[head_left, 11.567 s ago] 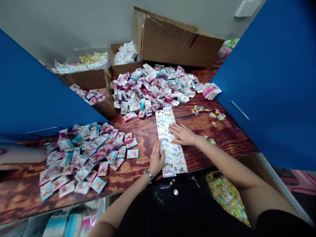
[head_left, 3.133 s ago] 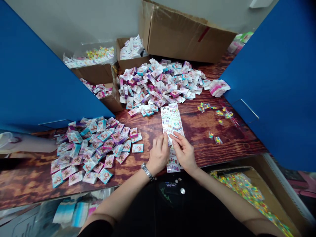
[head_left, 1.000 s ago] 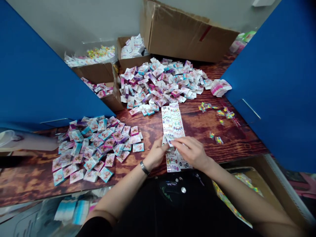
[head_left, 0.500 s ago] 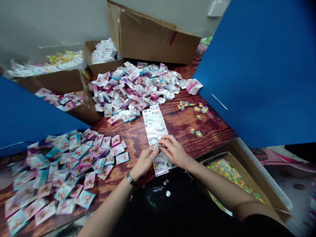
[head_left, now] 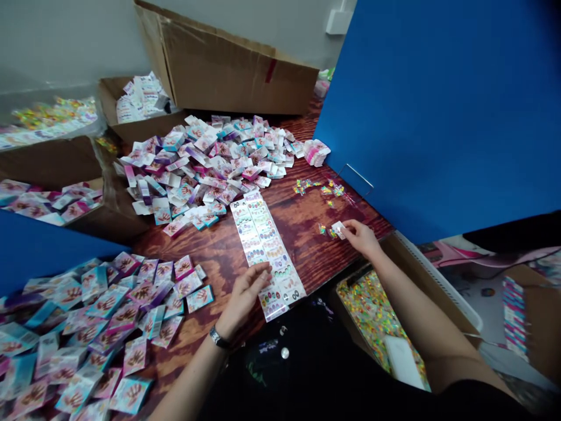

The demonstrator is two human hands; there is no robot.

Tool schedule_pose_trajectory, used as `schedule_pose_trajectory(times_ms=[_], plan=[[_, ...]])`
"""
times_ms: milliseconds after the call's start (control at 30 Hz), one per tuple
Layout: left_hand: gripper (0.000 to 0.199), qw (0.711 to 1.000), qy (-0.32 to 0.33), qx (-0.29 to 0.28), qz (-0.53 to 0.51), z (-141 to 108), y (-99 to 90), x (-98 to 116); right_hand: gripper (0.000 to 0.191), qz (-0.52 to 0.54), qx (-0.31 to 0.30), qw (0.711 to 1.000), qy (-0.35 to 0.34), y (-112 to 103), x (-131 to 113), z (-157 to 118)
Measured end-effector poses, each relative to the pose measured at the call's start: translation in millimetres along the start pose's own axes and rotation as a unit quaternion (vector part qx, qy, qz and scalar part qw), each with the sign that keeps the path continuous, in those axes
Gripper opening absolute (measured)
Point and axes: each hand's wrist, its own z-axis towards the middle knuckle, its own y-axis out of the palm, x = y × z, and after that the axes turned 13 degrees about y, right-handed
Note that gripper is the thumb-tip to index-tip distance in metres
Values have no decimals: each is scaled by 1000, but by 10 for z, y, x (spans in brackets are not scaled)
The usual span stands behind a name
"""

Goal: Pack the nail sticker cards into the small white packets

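Observation:
My right hand [head_left: 363, 240] pinches a small white printed piece [head_left: 338, 230], perhaps folded paper, at the table's right side. It is just beside a couple of small clear packets with yellow and green bits [head_left: 323, 230]. My left hand [head_left: 246, 290] is open, fingers stretched out, with its fingertips at the left edge of the long printed sticker sheets [head_left: 276, 248]. Those sheets lie flat side by side, covered in rows of small coloured oval designs, and reach the table's front edge. Nothing shows in the left hand.
Small hand-printed boxes form a pile [head_left: 210, 158] at the back and another [head_left: 105, 316] at the left. Cardboard boxes [head_left: 236, 70] stand behind. Blue panels [head_left: 438, 117] flank the table [head_left: 311, 257]. An open carton [head_left: 372, 310] of colourful packets sits below, right.
My right hand has left the left hand and moved right with the small white piece. My left hand has let go and opened. The view has shifted rightward.

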Motion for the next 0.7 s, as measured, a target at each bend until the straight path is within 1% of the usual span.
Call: schedule_pose_trajectory(times_ms=[100,200,300,367,400,433,467,500,533,600,633,700], plan=[[52,1000,2,0,-2,5,14,-19,27,-41,-5,998,36,105,82,67],[48,1000,15,-3,18,7,33,-24,25,-94,-6,994,53,244,65,44],[43,994,64,-12,85,72,-37,-2,21,-135,-6,990,47,282,30,26],[40,977,122,-1,176,195,-188,49,22,-150,-17,988,41,272,29,43],[38,958,156,18,240,280,-299,90,23,-157,-23,987,40,269,37,58],[38,927,190,50,319,378,-430,140,25,-167,-28,985,41,270,51,73],[39,886,217,81,402,485,-572,197,27,-178,-31,983,40,276,69,85],[39,842,227,128,473,597,-717,257,29,-186,-32,981,39,286,89,91],[41,805,222,161,526,711,-853,314,31,-189,-31,981,36,297,110,90],[47,749,198,214,595,932,-1065,408,36,-181,-26,983,26,321,143,70],[52,727,187,233,619,1035,-1129,440,38,-177,-23,984,21,331,153,52],[64,691,177,240,659,1211,-1170,476,39,-181,-25,983,8,345,153,9]])
